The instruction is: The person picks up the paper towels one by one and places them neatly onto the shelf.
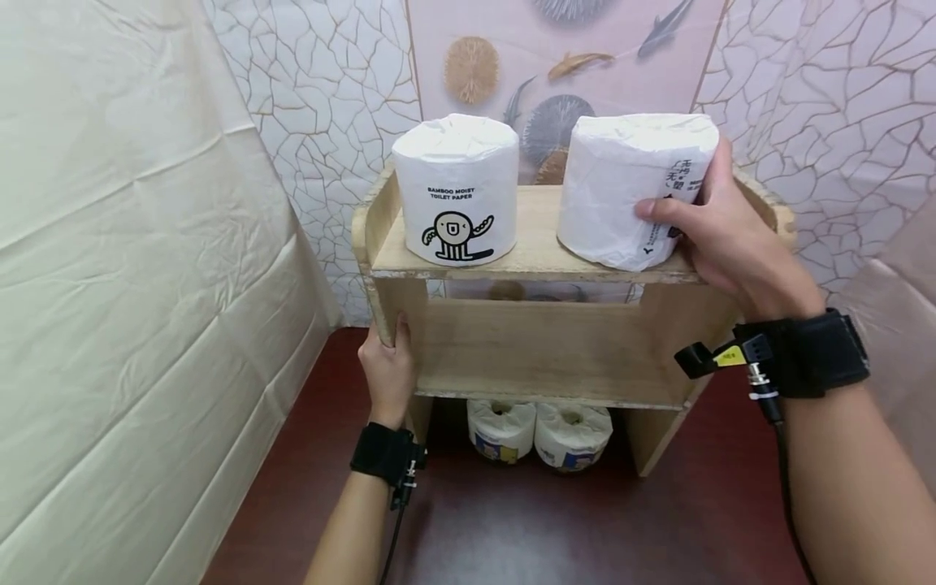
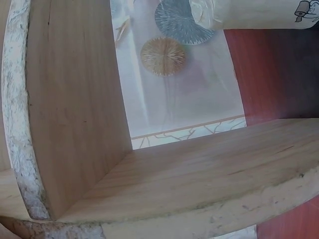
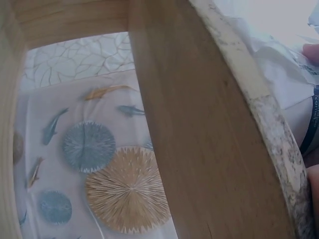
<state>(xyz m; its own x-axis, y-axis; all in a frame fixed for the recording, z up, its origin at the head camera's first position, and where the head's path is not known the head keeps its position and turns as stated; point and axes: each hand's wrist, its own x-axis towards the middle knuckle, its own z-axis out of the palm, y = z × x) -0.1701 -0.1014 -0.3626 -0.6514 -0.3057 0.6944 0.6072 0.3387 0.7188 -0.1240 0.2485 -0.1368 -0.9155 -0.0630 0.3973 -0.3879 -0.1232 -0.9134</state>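
My right hand grips a wrapped toilet paper roll at the right of the top board, thumb across its printed front and the other fingers behind. The roll leans slightly, its lower edge at the board's front edge. Low on the left, my left hand holds the side panel of the wooden shelf, thumb on the inner face. A second wrapped toilet paper roll, with a cartoon printed on it, stands upright at the left of the top board. In the right wrist view only fingertips show.
Beneath the lower board, two more toilet paper rolls stand side by side on the dark red floor. A pale quilted covering rises at the left. Behind the shelf hangs a patterned backdrop with fish and round motifs.
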